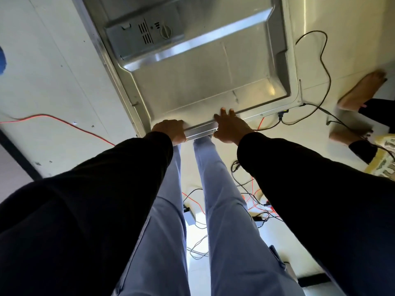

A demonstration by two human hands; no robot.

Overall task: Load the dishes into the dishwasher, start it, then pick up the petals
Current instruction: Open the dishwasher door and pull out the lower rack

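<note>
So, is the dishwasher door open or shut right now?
Open. The dishwasher door shows its steel inner face and detergent dispenser; the left hand and right hand hold its free edge. Exact angle: cannot tell.

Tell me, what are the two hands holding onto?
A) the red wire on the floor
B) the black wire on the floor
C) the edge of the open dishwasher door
C: the left hand and the right hand both hold the near edge of the open dishwasher door, not any wire.
</note>
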